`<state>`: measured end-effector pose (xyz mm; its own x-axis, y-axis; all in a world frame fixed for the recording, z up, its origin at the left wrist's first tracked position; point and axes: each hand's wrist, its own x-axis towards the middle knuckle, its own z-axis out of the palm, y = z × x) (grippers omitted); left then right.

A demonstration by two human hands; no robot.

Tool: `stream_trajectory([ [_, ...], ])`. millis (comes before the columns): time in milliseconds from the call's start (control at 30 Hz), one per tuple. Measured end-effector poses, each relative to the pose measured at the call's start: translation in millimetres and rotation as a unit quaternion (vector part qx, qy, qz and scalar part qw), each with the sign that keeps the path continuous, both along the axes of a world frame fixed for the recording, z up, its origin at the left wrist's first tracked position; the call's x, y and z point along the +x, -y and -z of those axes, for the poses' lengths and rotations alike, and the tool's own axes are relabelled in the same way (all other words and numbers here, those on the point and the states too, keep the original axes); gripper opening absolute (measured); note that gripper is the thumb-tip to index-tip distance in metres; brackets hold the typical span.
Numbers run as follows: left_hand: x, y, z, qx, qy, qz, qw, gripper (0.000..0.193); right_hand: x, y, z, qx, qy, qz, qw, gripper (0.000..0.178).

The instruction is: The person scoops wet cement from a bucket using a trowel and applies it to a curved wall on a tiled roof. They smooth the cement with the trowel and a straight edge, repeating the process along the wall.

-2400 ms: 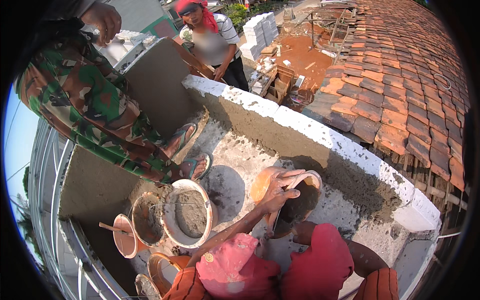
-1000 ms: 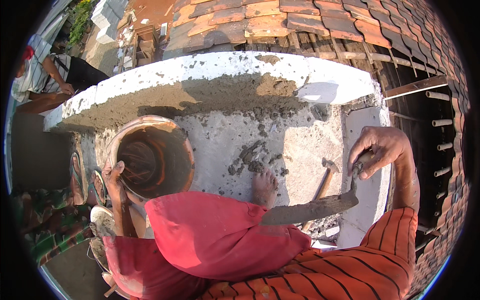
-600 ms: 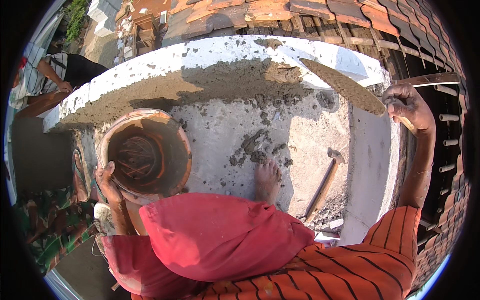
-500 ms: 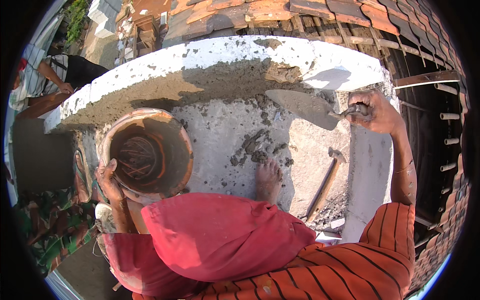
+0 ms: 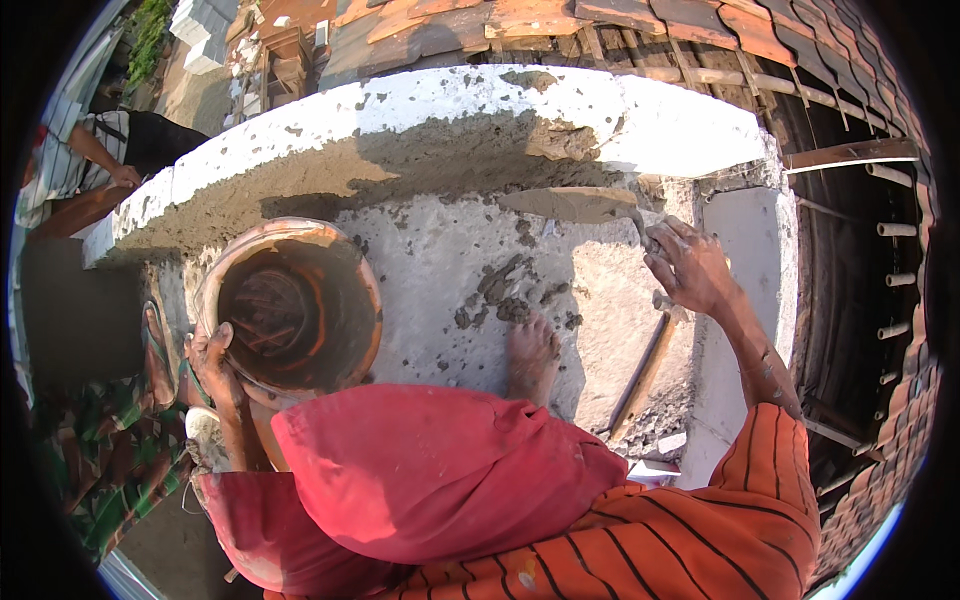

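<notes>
My left hand [image 5: 212, 362] grips the near left rim of an orange-brown bucket [image 5: 345, 290], tilted so its inside shows, with grey mortar smeared on its walls. In my right hand [image 5: 695, 268] is the handle of a pointed masonry trowel [image 5: 570, 204]; the fingers partly hide it. Its blade points left, turned nearly edge-on, at the foot of a white block wall [image 5: 640, 115] coated with wet mortar on its inner face. Just below that hand lies a hammer [image 5: 642, 375] on the rough ledge.
Mortar clumps [image 5: 505, 290] lie on the ledge before my bare foot [image 5: 532, 355]. A person in a striped shirt [image 5: 95, 150] is beyond the wall at far left; camouflage cloth [image 5: 110, 450] shows near left. Roof tiles [image 5: 540, 18] and a dark opening with poles [image 5: 895, 230] border the far and right sides.
My right hand has come left and nearer to me. The trowel blade has shifted left and turned from showing its broad face to nearly edge-on. My left hand stays on the bucket.
</notes>
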<state>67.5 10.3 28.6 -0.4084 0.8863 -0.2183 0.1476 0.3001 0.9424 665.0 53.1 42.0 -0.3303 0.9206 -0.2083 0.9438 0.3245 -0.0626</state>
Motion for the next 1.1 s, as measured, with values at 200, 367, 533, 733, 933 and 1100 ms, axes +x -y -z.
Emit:
stream_trajectory([
  [200,20.9,-3.9,-6.5,0.021,0.098,-0.055,0.993,0.039,5.9,-7.0,-9.8,0.040,0.065,0.032,0.997,0.035],
  [367,28.2,-5.8,-8.5,0.056,0.130,-0.027,0.990,0.038,10.1,-28.5,-24.4,0.049,0.067,0.057,0.995,0.032],
  [533,30.9,-7.2,-11.5,0.063,0.119,-0.006,0.991,0.039,19.5,-43.8,-41.4,0.120,0.095,0.006,0.988,0.046],
  [733,27.5,-6.3,-5.2,0.072,0.116,-0.040,0.990,0.040,50.2,-78.1,-37.2,0.040,-0.070,0.060,0.995,0.051],
  [933,30.9,-2.2,-10.2,0.075,0.097,-0.060,0.991,0.037,31.6,-112.6,-75.2,-0.189,-0.193,0.183,0.945,0.044],
  [1100,21.0,-3.6,-8.9,0.056,0.093,-0.001,0.994,0.036,63.0,-92.6,-72.2,0.062,-0.171,0.135,0.974,0.039],
])
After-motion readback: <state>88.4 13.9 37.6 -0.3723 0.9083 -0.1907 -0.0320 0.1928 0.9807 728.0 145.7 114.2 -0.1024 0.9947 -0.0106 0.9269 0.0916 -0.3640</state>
